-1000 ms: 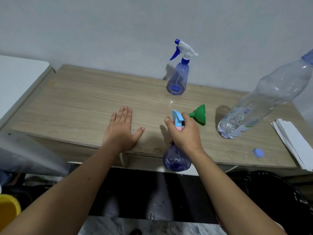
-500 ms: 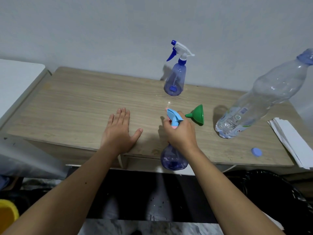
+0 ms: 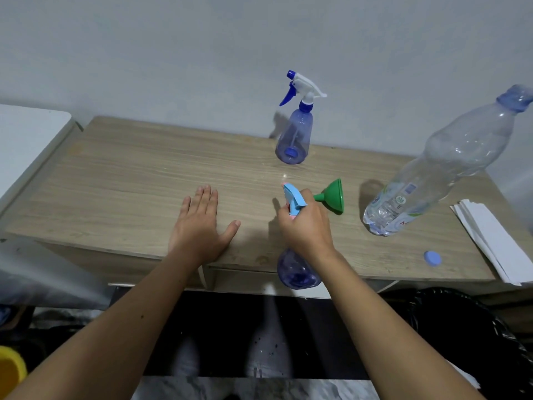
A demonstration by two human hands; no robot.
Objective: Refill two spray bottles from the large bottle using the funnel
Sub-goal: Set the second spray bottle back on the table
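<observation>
The light-blue-headed spray bottle (image 3: pixel 298 269) hangs off the bench's (image 3: pixel 129 180) front edge, right hand (image 3: pixel 307 229) wrapped round its neck, probably for unscrewing; left hand (image 3: pixel 200 226) lies flat, empty, steadying.

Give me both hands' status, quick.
Left hand: open, flat on the table.
Right hand: gripping the light-blue-topped spray bottle.

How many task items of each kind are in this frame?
Spray bottles: 2, one by the wall, one held by the right hand
Large bottle: 1
Funnel: 1
Loose cap: 1
Total: 5
</observation>
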